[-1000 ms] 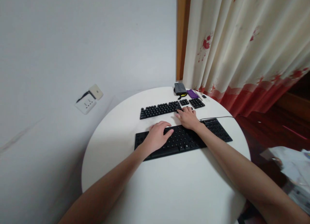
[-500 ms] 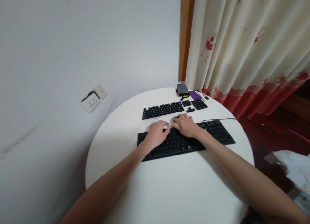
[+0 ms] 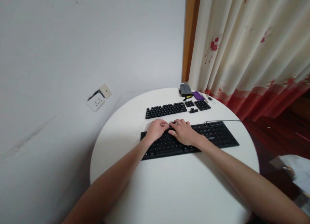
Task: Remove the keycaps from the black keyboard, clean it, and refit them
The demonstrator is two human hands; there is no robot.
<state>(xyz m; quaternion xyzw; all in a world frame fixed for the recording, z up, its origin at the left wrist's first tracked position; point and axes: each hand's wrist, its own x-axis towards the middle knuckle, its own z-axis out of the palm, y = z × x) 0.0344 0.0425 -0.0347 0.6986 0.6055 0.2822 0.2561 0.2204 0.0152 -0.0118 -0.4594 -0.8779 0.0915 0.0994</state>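
Note:
A black keyboard (image 3: 169, 148) with its keycaps off lies on the white round table (image 3: 155, 178), its bare switches showing. My left hand (image 3: 157, 129) is closed at the keyboard's far edge, thumb and forefinger pressed together; whatever they pinch is too small to make out. Right beside it, fingertips almost meeting the left ones, my right hand (image 3: 183, 132) is bent over the same edge. Its fingers are curled, with something small and dark near the forefinger that I cannot name. Beyond the hands, the black keycaps (image 3: 167, 110) are set out in keyboard order.
At the table's far side lie a grey pouch (image 3: 185, 90), a purple cloth-like item (image 3: 198, 95) and a small black object (image 3: 210, 98). The keyboard's cable (image 3: 225, 121) runs off to the right. A wall socket (image 3: 96, 101) is at left, a floral curtain (image 3: 225, 56) at right.
My hands have come together at the keyboard's far edge, the left fingertips closing near the right ones. The view has shifted slightly, moving the scene rightward.

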